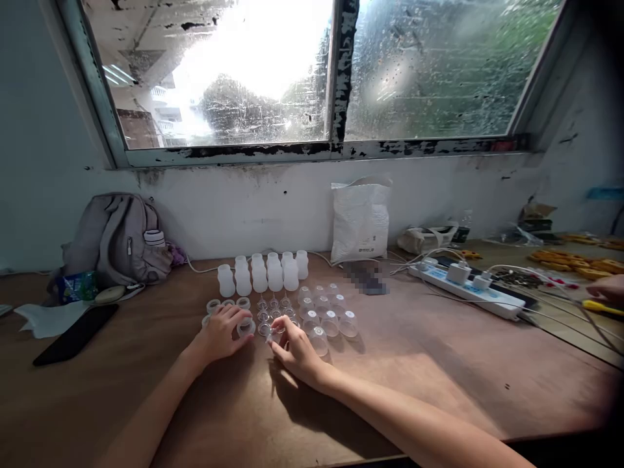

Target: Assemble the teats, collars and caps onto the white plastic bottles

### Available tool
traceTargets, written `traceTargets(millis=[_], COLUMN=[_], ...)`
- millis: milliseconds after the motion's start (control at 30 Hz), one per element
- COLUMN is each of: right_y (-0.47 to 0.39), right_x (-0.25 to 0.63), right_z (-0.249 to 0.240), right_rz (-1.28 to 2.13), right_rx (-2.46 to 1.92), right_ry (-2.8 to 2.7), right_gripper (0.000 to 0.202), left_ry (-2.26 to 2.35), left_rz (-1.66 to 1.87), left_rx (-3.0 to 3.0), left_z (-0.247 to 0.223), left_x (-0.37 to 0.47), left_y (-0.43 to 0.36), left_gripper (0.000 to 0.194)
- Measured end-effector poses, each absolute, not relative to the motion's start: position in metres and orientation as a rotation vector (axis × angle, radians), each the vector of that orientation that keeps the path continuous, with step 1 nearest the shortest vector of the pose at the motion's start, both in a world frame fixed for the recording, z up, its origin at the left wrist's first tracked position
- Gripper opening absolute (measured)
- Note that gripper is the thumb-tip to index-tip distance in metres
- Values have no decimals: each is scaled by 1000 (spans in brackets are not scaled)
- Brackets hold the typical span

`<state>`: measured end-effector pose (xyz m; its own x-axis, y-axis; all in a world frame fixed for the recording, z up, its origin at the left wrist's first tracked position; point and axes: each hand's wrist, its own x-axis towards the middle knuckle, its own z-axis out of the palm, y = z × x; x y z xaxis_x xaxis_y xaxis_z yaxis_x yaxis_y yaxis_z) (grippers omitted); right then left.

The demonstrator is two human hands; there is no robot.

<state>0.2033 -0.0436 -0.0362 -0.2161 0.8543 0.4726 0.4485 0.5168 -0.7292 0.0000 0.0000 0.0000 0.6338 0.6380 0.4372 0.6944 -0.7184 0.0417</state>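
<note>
My left hand (218,335) is closed around a translucent screw ring (246,327), its thumb and fingertips at the ring's sides. More rings (213,304) sit behind and partly under that hand. My right hand (298,351) pinches a small clear silicone nipple (269,333) between thumb and forefinger; the fingers partly hide it. Just behind it stand rows of similar clear nipples (273,303). To the right are several clear domed caps (330,322), one of them (318,340) right beside my right hand. White baby bottles (260,276) stand upright in rows at the back.
A white plastic bag (361,221) leans on the wall behind. On the right lies a power strip (472,291) with plugs and cables; beyond it another person's hand (607,287) is near a yellow-handled tool (602,308). A grey backpack (119,240) and black phone (75,335) are at left.
</note>
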Motion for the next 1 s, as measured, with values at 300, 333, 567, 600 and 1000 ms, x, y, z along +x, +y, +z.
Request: traceTargets(millis=[300, 333, 567, 600, 1000], right_y=[-45, -47, -58, -59, -62], right_x=[201, 201, 204, 205, 206], right_z=[-42, -40, -28, -28, -34], right_rz=[371, 374, 348, 348, 543], right_rx=[-953, -938, -812, -806, -802], right_ry=[-1713, -1726, -1919, -1927, -2015], right_gripper=[36, 40, 52, 53, 63], left_ry=[-1114, -1174, -1257, -1266, -1455], left_rz=[-1320, -1455, -2186, -2208, -2213], left_rx=[-3026, -3079, -3377, -3388, -3331], left_z=[-11, -14, -34, -33, -18], left_x=[23, 27, 46, 46, 48], left_y=[-11, -11, -10, -10, -22], left_gripper=[30, 30, 35, 36, 43])
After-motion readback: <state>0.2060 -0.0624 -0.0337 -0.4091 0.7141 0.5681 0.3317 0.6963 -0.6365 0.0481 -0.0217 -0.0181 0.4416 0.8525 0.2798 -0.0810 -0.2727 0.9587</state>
